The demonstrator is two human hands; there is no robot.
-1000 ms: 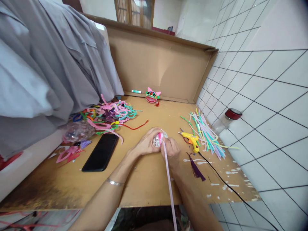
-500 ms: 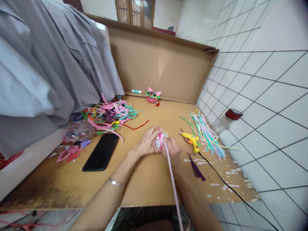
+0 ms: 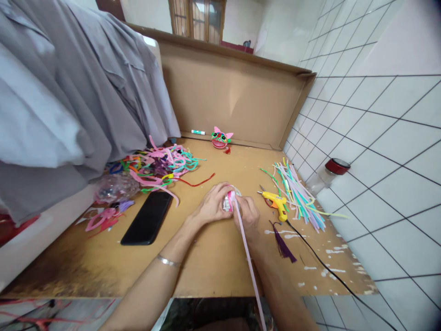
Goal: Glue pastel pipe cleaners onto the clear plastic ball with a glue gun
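Note:
Between my hands, over the middle of the table, is a small round craft piece (image 3: 227, 202) in white and pink; much of it is hidden by fingers. My left hand (image 3: 214, 203) is closed around its left side. My right hand (image 3: 247, 213) is closed in a pinch on a pale pink pipe cleaner (image 3: 248, 257) at the piece's right side. The long end of this pipe cleaner runs down over my right wrist and past the table's front edge. Just right of my right hand lies a yellow glue gun (image 3: 276, 203).
A purple tassel (image 3: 284, 243) and loose pipe cleaners (image 3: 300, 195) lie on the right, near a red-lidded jar (image 3: 329, 174). Left are a black phone (image 3: 147, 218) and a tangled pipe-cleaner pile (image 3: 168, 163). A colourful animal-face craft (image 3: 219, 139) and marker (image 3: 198, 132) sit by the cardboard wall (image 3: 237, 92).
The view has shifted slightly. My hands stay at the round piece, with the pink pipe cleaner's upper end now lying a little further across its top.

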